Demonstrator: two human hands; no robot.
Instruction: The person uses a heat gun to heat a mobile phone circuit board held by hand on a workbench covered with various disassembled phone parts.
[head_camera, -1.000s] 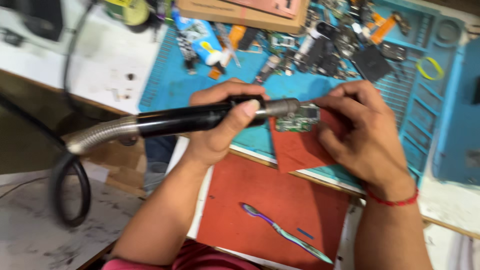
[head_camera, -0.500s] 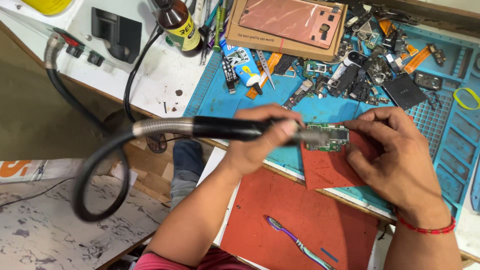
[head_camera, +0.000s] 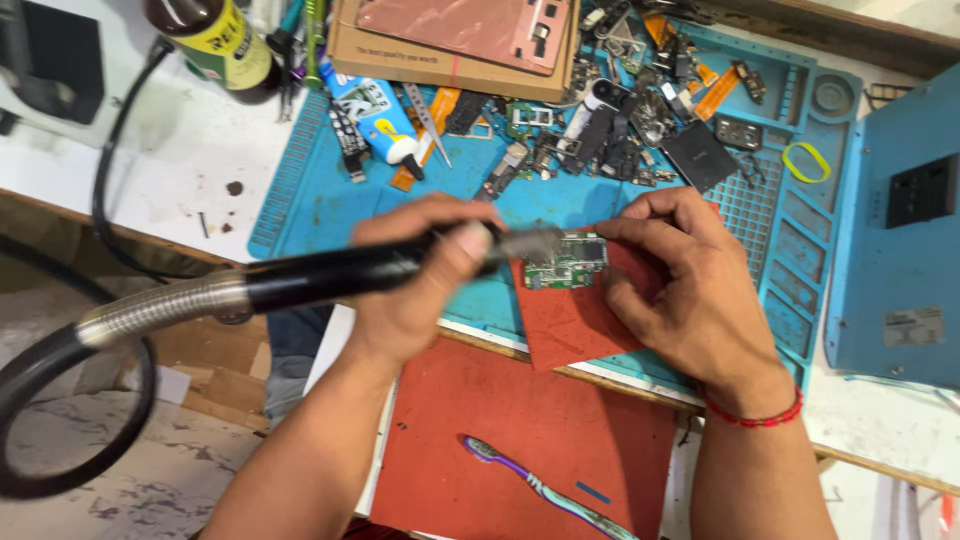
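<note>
My left hand (head_camera: 420, 285) grips the black handle of a hot air wand (head_camera: 330, 278), whose metal nozzle points right at a small green circuit board (head_camera: 566, 262). A ribbed metal hose (head_camera: 150, 308) runs from the handle down to the left. My right hand (head_camera: 690, 290) pinches the board's right edge and holds it on a red sheet (head_camera: 565, 325) over the blue work mat (head_camera: 330, 205). A red thread band circles my right wrist.
Several phone parts, tweezers and a glue tube (head_camera: 372, 112) lie at the back of the mat. A cardboard box (head_camera: 455, 45) holds a copper-coloured phone panel. A dark bottle (head_camera: 215, 40) stands at the far left. A purple toothbrush (head_camera: 545, 488) lies on a larger red mat below.
The view has shifted, so the hands sit lower and more central. The nozzle stays at the board's left edge, and both hands keep their grip.
</note>
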